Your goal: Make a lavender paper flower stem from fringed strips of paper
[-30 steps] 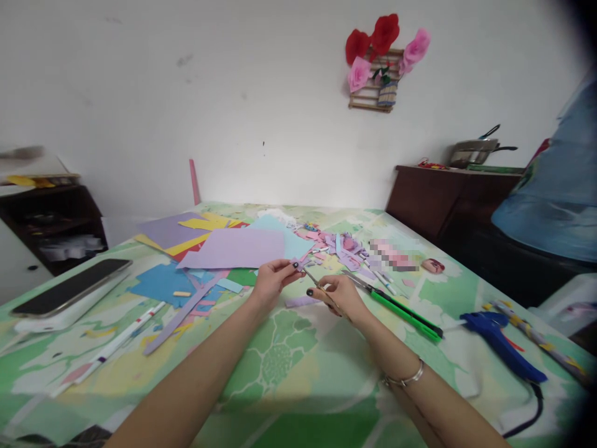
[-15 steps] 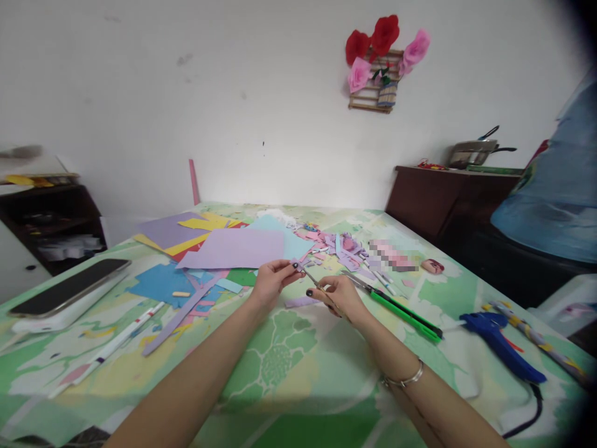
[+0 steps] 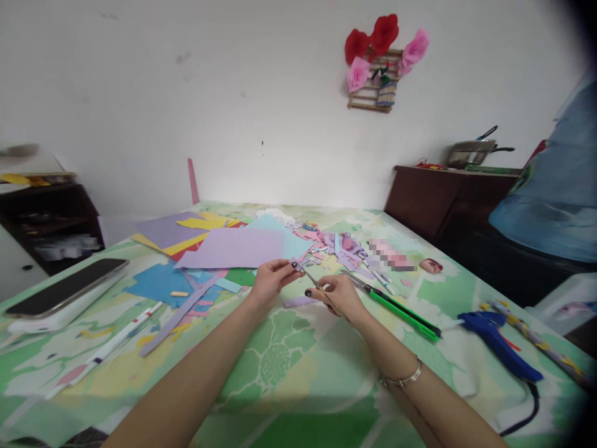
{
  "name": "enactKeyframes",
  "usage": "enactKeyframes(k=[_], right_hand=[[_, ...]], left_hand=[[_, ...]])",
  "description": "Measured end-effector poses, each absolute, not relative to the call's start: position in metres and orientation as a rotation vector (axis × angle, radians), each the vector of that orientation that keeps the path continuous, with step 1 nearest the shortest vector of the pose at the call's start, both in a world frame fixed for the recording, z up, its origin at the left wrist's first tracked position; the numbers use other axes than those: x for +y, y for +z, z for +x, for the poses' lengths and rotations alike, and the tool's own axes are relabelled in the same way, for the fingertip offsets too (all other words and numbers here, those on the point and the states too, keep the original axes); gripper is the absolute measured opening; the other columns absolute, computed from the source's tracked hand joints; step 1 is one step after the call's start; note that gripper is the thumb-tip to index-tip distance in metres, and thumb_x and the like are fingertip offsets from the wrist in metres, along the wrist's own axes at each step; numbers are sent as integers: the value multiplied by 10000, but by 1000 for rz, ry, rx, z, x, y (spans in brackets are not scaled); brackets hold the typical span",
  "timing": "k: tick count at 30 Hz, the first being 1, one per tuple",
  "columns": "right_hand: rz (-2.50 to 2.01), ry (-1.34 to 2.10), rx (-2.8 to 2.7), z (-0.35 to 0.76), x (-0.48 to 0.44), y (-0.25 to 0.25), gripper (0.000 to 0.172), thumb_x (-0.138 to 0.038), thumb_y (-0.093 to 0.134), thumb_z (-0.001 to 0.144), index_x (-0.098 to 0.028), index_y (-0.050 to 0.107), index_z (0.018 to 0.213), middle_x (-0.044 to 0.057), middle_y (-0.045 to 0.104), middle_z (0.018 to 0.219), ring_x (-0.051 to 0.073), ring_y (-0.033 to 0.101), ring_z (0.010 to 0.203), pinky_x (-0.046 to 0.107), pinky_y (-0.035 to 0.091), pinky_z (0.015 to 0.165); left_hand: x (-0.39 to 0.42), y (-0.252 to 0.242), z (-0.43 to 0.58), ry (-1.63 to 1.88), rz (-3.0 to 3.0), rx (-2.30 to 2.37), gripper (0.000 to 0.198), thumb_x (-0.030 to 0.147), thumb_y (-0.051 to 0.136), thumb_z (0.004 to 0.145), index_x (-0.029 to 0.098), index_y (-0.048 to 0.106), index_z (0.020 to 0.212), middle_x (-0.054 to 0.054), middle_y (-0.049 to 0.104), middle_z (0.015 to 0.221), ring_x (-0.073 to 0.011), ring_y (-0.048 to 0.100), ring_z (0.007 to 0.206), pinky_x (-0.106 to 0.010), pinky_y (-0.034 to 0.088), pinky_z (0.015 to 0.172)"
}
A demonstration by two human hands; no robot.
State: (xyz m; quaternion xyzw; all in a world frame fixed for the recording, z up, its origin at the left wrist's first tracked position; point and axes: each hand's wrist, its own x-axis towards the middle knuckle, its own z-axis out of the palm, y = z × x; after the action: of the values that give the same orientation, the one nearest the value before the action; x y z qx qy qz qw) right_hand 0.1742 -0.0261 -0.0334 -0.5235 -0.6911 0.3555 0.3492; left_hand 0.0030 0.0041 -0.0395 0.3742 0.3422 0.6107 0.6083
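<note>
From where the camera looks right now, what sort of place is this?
Probably a home craft table: the right hand holds scissors, paper scraps lie around, and a cooking pan stands on a cabinet.

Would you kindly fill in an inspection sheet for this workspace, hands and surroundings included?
Surface: green, white and yellow patterned tablecloth, scattered with paper.
Job's things: small purple paper piece; slim metallic tool, exact type unclear.
Clutter: heaped pastel paper scraps, green plastic cutter, flat black-screened phone.
Hands: left hand pinches the paper piece; right hand grips the tool.
Cables: thin dark cord leading from a blue plastic glue gun.
Surroundings: white wall with red and pink flowers; brown cabinet; blue plastic water bottle.
</note>
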Motion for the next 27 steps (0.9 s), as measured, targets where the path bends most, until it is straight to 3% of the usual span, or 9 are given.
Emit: enactKeyframes(k=[20,27], right_hand=[[-1412,873,-1816,174,-25,-33,382,-521,653,637,-142,612,664,-48,425,352,69,342,333,193,261,384],[-1373,910,-1858,180,-24,-31,397,-534,636,654,-142,582,668,-55,414,370,56,338,328,184,251,377]], left_hand=[[4,-40,3,1402,854,788,143,140,741,630,78,638,707,-71,679,685,-178,679,675,-241,560,691],[4,-34,-4,1354,967,896,144,207,680,658,96,609,716,-60,661,638,-167,673,642,-191,514,547]])
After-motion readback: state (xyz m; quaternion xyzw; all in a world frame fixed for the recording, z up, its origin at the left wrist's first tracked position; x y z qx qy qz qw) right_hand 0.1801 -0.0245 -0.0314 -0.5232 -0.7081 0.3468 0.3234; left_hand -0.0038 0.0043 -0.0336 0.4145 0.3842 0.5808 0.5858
